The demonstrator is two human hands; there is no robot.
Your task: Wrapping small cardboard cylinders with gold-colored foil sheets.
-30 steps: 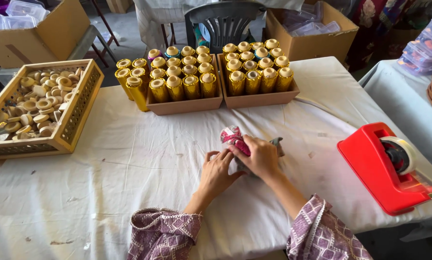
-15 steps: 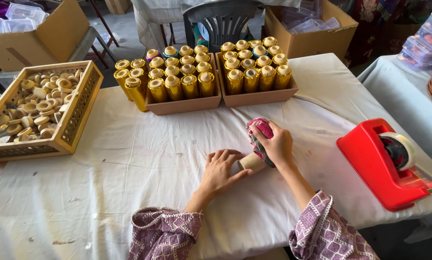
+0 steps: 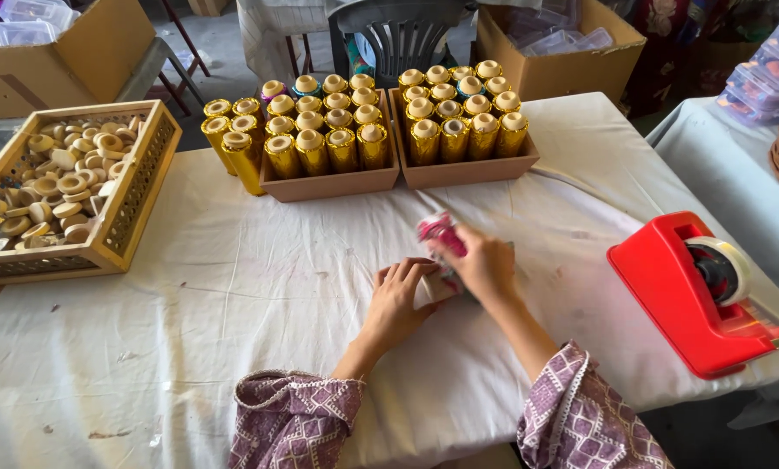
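My right hand (image 3: 485,265) grips a pink-wrapped tube (image 3: 442,234); my left hand (image 3: 402,291) clasps its bare end on the table (image 3: 233,304).

Two bare forearms come out of loose sleeves, seen from above the white tablecloth (image 3: 190,347). The left sleeve (image 3: 294,426) and right sleeve (image 3: 589,417), both at the near edge of that cloth, are mauve-purple fabric printed with small pale lattice and diamond patterns. Each cuff is finished with a narrow band of paler trim and hangs wide around the arm. The left hand (image 3: 398,300) and right hand (image 3: 485,265) wear no gloves; no rings or watch can be made out.
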